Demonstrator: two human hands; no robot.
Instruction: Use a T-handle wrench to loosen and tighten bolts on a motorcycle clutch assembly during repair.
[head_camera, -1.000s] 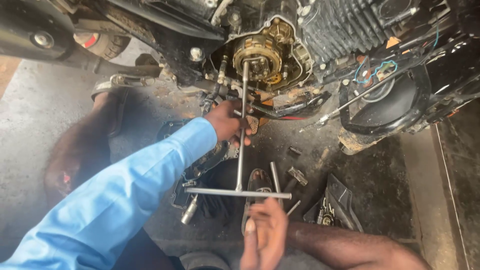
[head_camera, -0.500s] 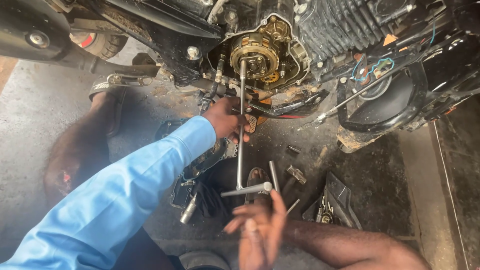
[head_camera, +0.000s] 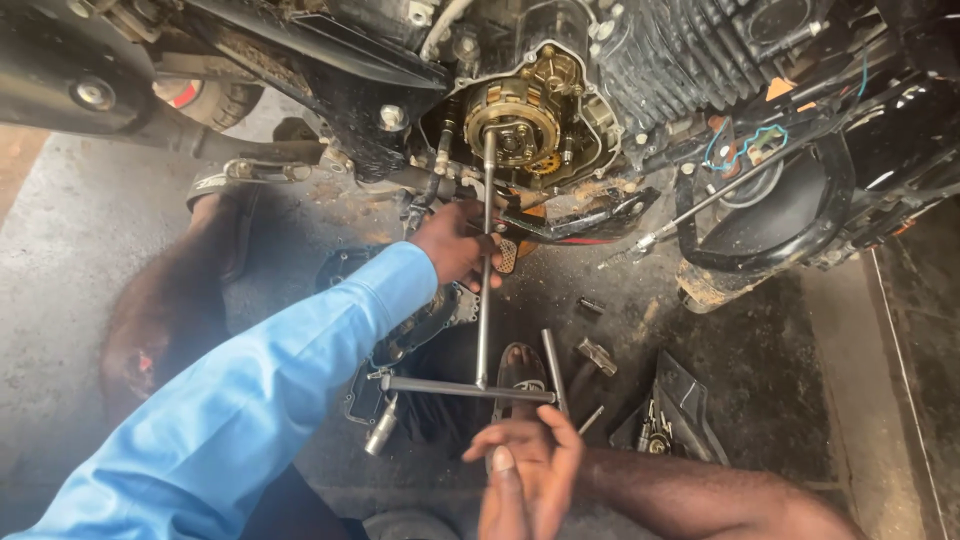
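A long steel T-handle wrench (head_camera: 484, 300) runs from the exposed brass-coloured clutch (head_camera: 515, 115) of a motorcycle engine down to its crossbar (head_camera: 465, 388). My left hand (head_camera: 455, 245), in a blue sleeve, is closed around the wrench shaft just below the engine. My right hand (head_camera: 530, 465) hovers under the right end of the crossbar with fingers spread. One fingertip is touching or nearly touching that end.
A removed engine cover (head_camera: 400, 330) lies on the concrete floor under my left arm, with a socket (head_camera: 380, 430) beside it. A black tool tray (head_camera: 670, 410) and loose bolts (head_camera: 597, 355) lie to the right. A sandalled foot (head_camera: 215, 220) rests at the left.
The crossbar has turned: level one second ago, tilted half a second ago, level again now. My right hand has opened off it and stays just below. The left hand keeps its grip on the shaft.
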